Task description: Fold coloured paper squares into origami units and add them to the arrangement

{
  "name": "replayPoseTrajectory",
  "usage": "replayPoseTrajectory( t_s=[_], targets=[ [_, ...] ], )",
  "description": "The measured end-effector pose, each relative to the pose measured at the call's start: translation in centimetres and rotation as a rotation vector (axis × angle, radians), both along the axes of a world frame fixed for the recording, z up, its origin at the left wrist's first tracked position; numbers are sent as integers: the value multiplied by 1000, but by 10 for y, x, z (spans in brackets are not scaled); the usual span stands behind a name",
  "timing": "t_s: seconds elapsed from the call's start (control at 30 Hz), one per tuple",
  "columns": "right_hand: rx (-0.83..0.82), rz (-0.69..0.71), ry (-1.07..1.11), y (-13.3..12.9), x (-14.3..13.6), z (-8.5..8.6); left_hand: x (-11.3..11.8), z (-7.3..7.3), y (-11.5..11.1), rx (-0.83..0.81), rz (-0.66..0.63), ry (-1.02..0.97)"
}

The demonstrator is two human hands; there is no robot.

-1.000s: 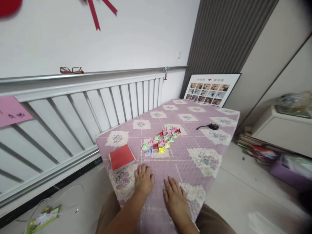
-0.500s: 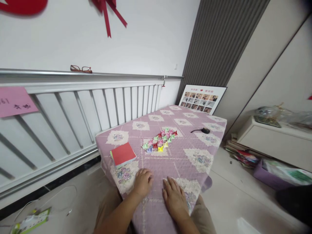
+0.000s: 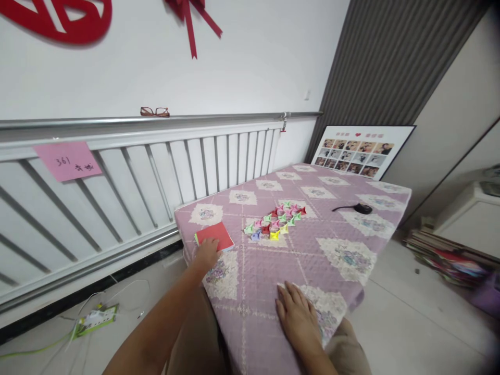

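Note:
A stack of square paper sheets [image 3: 222, 235], red on top with other colours at its edges, lies at the left of the table. My left hand [image 3: 208, 252] rests over its near corner, fingers bent slightly onto the red sheet; whether they grip it is hard to see. Flat on the tablecloth near the front, my right hand [image 3: 297, 315] has its fingers stretched out and holds nothing. Beyond both hands, several small folded paper pieces [image 3: 274, 235] in yellow, green, pink, red and blue stand in slanting rows at mid-table.
A black object with a strap [image 3: 363, 209] lies toward the right of the purple patterned tablecloth [image 3: 281, 265]. A photo board [image 3: 353, 151] leans at the far end. Along the left runs a white radiator [image 3: 219, 161], with glasses [image 3: 155, 111] on the pipe above. A power strip [image 3: 97, 319] sits on the floor.
My left hand has moved forward and left from the tablecloth onto the paper stack. My right hand stays flat. The whole view has shifted toward the left.

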State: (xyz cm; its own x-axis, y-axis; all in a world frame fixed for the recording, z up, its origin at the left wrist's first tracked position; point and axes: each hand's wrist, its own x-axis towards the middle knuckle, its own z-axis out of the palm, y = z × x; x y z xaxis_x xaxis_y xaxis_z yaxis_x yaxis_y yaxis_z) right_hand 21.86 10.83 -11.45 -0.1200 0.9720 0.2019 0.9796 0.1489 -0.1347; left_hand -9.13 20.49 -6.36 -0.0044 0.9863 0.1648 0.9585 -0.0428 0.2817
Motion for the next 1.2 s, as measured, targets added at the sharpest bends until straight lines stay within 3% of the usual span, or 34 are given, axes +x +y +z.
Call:
replayPoseTrajectory(
  t_s=[0.43,0.77,1.2],
  targets=[
    [-31,-8,-12,0,-1,0,-12,-15,10,-58,-42,46],
    [-24,-3,-13,1,-2,-1,-16,-11,8,-53,-65,-10],
    [-1,-1,-10,1,0,-3,-20,-7,22,-30,155,-14]
  ],
)
